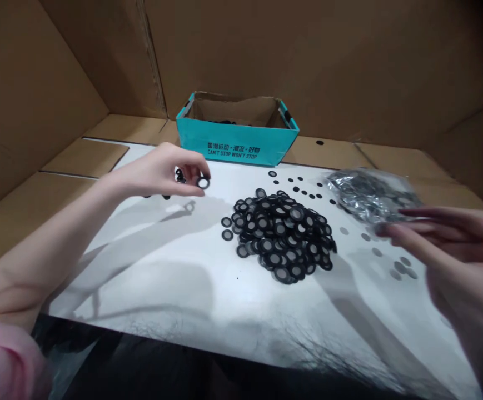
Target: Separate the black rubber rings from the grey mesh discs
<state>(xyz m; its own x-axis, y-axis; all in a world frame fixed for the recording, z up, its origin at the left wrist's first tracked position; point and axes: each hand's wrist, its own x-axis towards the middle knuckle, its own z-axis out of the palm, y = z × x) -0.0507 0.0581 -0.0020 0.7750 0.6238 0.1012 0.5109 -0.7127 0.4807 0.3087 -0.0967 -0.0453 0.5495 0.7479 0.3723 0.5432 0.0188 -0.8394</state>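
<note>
My left hand (174,169) is closed in a pinch on a black ring (198,179) with a pale centre, held above the white table surface. Between its curled fingers and palm, some more dark pieces are partly visible. On the right, my right hand (445,239), slightly blurred, pinches a small grey disc (379,228) between thumb and fingertips. A heap of black rings with grey centres (283,236) lies between the hands. Just beyond my right fingertips is a clear plastic bag (366,194) of grey discs.
A turquoise cardboard box (237,141) with dark pieces inside stands at the back. Several loose grey discs (399,267) lie near my right hand, and small black discs (304,193) are scattered behind the heap. Brown cardboard walls (299,61) enclose the white table surface (174,272).
</note>
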